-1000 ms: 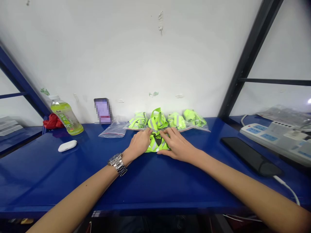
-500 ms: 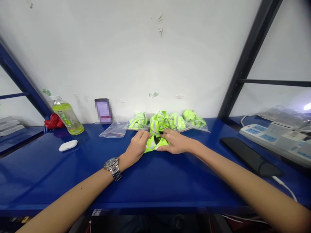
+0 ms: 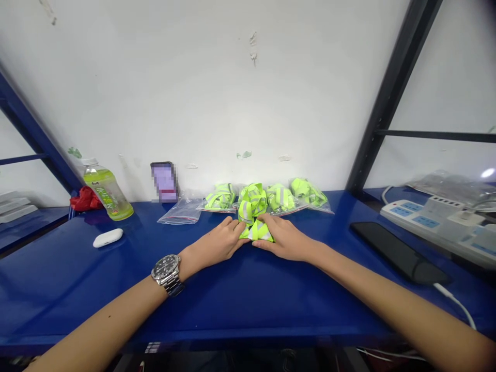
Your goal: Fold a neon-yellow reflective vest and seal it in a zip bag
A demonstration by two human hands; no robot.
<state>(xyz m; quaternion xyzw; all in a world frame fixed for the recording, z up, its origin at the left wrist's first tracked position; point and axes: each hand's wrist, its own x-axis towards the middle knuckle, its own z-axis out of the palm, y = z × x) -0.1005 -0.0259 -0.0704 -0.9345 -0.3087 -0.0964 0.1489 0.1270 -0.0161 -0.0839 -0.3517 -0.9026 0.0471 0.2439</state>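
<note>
The fingers (image 3: 236, 231) of the left hand (image 3: 217, 245) and those of the right hand (image 3: 284, 238) press in from either side on a folded neon-yellow vest (image 3: 256, 226), pinching it between them on the blue table (image 3: 248, 294), just in front of a row of bagged vests (image 3: 271, 197) along the wall. A watch (image 3: 166, 271) sits on the left wrist. Farther left lie an empty bag (image 3: 180, 213), a white case (image 3: 107, 237) and a bottle (image 3: 106, 190); to the right lie a black phone (image 3: 399, 253) and a power strip (image 3: 437, 227).

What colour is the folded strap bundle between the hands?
Fluorescent yellow-green with silver-grey reflective stripes, on the strap bundle; the head view shows it.
</note>
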